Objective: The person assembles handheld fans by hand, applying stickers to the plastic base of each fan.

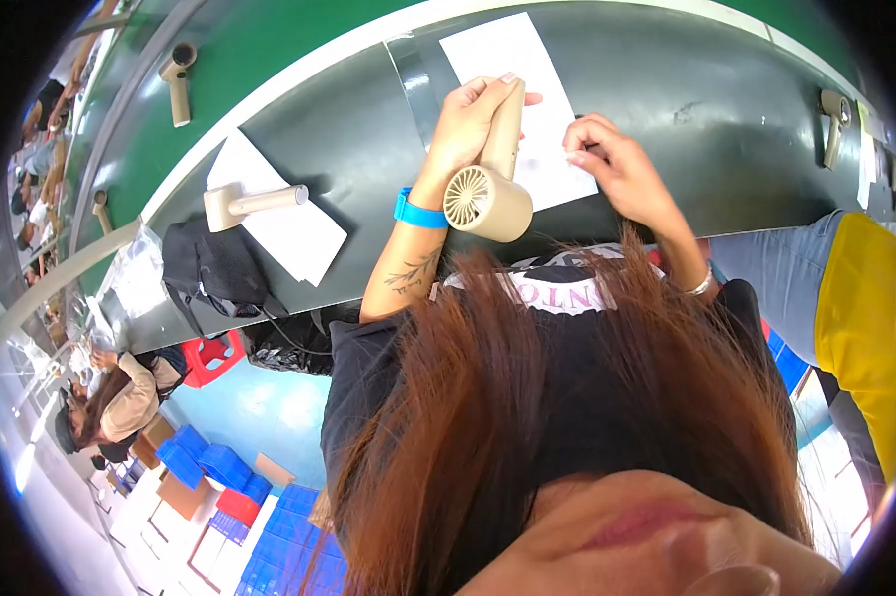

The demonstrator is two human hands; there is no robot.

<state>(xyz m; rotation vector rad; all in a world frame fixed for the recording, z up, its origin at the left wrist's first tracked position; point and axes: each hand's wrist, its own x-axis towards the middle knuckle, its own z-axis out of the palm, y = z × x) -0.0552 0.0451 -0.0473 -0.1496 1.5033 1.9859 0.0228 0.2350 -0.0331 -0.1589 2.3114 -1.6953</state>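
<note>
A beige handheld fan (504, 139) is gripped by its handle in my left hand (468, 117). Its round slatted head hangs toward me, tilted to the left. Behind the fan a white sheet of paper (552, 109) lies on the dark tabletop. My right hand (617, 169) hovers at the paper's right edge, apart from the fan, its fingers curled in with the thumb close to the index finger. Whatever it may hold is too small or hidden to make out.
Left of my arm, another beige fan (259, 202) lies on a white sheet (309, 243) beside a black bag (209, 263). More fans stand on the green belt (259, 60) and at the table's right end. A person in yellow (860, 328) is close on my right.
</note>
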